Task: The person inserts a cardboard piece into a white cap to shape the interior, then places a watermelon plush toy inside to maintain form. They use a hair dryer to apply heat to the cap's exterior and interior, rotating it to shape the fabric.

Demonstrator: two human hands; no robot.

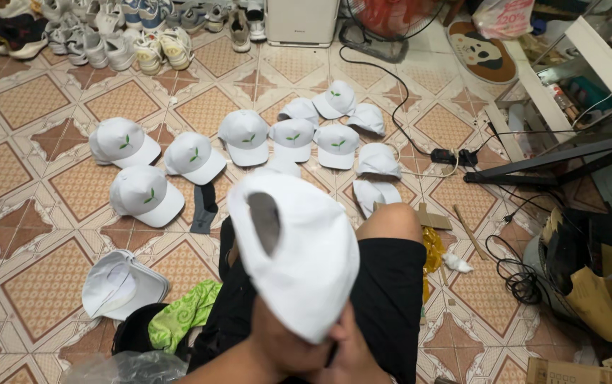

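- White cap is up in front of the seated person, back opening showing, over the black shorts.
- Left hand and right hand sit close together, both gripping its lower edge.
- More white caps with green leaf marks lie spread over the tiled floor; one upturned cap lies beside a green cloth.

Patterned tan-and-brown tile floor; shoes along far edge; white shelf unit right; black cables.

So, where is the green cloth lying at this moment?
In the head view, the green cloth lies on the tiled floor at lower left, between the upturned white cap and the person's leg in black shorts.
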